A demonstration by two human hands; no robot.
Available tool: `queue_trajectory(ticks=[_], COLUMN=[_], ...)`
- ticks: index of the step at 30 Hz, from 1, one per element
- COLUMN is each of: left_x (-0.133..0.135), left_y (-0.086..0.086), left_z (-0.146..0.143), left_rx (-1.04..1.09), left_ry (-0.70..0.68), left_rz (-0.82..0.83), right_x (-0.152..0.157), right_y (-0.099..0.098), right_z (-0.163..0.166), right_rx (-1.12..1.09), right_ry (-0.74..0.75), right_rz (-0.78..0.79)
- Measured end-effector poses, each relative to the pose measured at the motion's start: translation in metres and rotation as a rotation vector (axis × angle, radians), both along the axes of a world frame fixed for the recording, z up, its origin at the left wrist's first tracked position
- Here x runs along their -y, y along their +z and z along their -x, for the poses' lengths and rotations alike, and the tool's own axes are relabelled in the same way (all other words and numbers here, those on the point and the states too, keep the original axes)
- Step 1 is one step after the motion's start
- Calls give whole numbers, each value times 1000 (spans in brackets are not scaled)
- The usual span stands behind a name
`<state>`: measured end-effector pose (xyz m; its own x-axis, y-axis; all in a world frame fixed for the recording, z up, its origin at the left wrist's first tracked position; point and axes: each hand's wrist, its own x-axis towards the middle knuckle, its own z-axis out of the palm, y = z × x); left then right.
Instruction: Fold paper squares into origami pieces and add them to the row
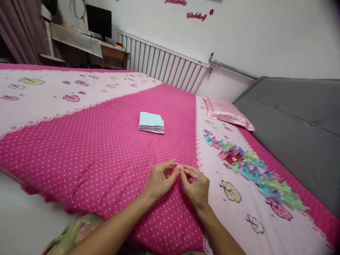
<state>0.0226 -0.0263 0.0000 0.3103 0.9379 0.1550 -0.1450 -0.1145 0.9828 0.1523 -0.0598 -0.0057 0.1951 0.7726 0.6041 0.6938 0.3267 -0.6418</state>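
Observation:
Between my fingertips is a small pink folded paper, partly hidden by the fingers. My left hand pinches it from the left, and my right hand pinches it from the other side. Both hands are just above the polka-dot bedspread. Beyond them lies a stack of square coloured paper, a light blue sheet on top. To the right, many small folded paper pieces in blue, green, pink, red and purple sit in rows on the pale floral band.
A pink satin pillow lies by the grey padded headboard. A white radiator runs along the wall. At the far left stand a desk with a dark monitor and a curtain.

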Motion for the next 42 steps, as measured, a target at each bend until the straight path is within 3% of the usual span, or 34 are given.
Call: queue_trajectory(ticks=[13,18,23,30,42], left_x=[9,10,6,5,6], left_y=[-13,-14,-16,-13,-9], left_z=[-9,-14,-14,-13,-12], left_rx=[-102,51,123,160,175], left_ry=[150,156,148,177,185], left_rz=[-19,62,155,124,140], right_x=[6,8,9,7,10], right_y=[-3,-3,-3,1,2], right_z=[1,1,1,5,7], right_rx=[360,450,415,269,211], right_ry=[-16,-50,-40,19,-10], right_rz=[-135,-166,-166,-147,-111])
